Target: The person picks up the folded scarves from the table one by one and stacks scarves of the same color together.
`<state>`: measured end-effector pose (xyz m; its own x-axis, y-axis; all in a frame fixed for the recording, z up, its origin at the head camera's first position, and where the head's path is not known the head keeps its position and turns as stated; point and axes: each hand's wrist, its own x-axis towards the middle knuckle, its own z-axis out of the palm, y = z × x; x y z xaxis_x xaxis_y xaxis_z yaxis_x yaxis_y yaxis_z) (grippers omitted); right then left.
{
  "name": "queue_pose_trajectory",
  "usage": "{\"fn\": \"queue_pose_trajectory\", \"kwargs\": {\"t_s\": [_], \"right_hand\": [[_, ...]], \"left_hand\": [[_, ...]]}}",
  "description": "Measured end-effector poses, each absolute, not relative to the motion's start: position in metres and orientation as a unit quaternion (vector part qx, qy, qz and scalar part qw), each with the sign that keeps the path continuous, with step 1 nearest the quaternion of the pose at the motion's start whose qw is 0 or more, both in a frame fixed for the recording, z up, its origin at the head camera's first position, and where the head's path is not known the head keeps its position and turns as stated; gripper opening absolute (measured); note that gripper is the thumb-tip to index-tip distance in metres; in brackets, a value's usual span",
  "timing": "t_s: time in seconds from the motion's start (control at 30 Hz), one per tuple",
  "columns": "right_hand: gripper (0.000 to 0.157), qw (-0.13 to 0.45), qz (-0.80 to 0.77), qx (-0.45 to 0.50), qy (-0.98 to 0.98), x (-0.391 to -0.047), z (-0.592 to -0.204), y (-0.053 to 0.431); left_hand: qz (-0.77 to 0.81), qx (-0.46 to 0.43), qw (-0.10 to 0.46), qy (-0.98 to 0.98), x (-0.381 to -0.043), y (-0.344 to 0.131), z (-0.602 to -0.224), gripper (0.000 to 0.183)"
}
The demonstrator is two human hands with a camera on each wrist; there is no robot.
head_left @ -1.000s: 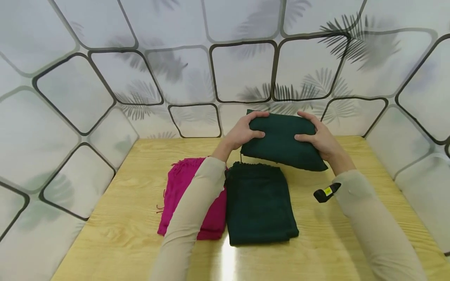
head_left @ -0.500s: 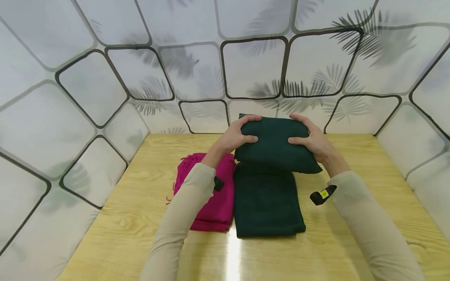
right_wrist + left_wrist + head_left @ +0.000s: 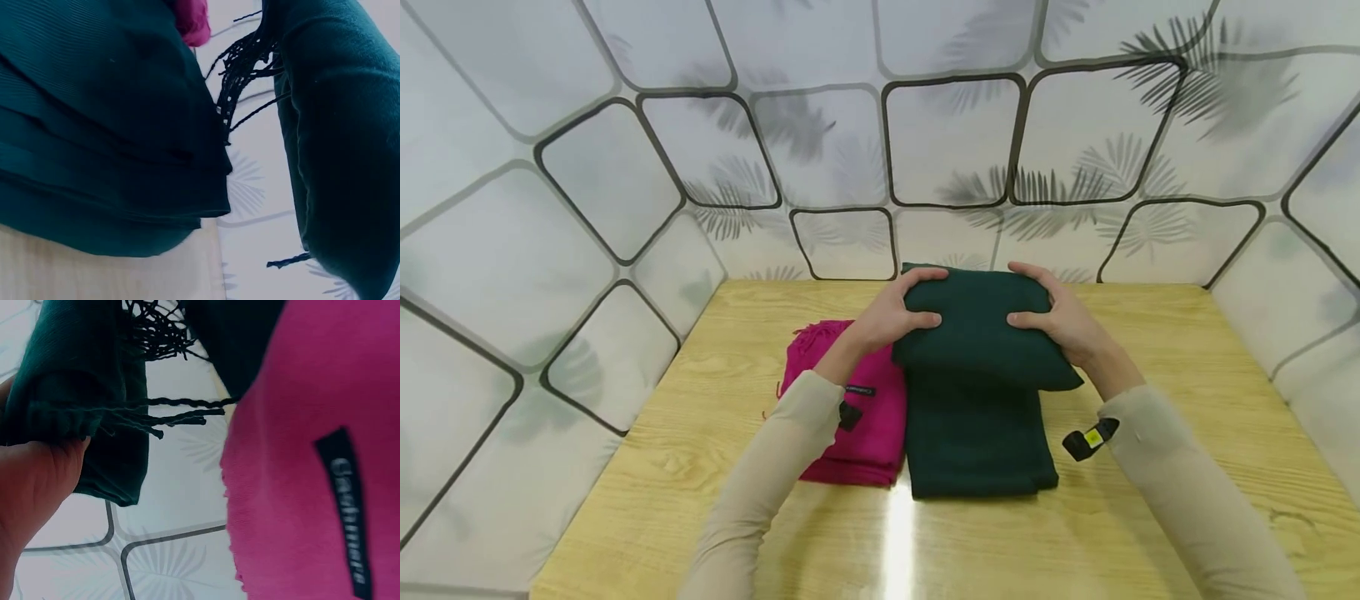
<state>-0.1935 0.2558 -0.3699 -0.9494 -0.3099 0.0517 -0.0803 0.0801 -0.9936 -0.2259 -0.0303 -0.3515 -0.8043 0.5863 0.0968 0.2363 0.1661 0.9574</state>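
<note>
My left hand (image 3: 886, 320) and right hand (image 3: 1067, 323) grip a folded dark green scarf (image 3: 977, 321) by its two sides, thumbs on the near face. It hangs tilted over the far part of another folded dark green scarf (image 3: 981, 454) on the table, hiding that part. In the left wrist view, the left thumb (image 3: 44, 481) presses the held scarf (image 3: 75, 362), whose twisted fringe dangles. The right wrist view shows a gap between the held scarf (image 3: 344, 144) and the lower stack (image 3: 112, 137); the right hand is out of that view.
A folded magenta scarf (image 3: 880, 442) lies beside the lower green one on the left, partly under my left forearm. Its black label (image 3: 344, 512) reads "Cashmere". Patterned fabric walls (image 3: 835, 167) stand behind and on both sides of the wooden table (image 3: 1165, 367).
Both hands have moved down and slightly left with the held scarf, which now covers the far edge of the lower one. The head view has shifted slightly.
</note>
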Motion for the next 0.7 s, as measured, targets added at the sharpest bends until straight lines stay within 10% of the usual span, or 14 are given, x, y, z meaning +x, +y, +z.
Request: {"fn": "queue_pose_trajectory", "kwargs": {"t_s": [0.7], "right_hand": [[0.073, 0.091, -0.687, -0.147, 0.706, -0.153, -0.384, 0.245]], "left_hand": [[0.599, 0.268, 0.149, 0.74, -0.175, -0.047, -0.367, 0.069]]}}
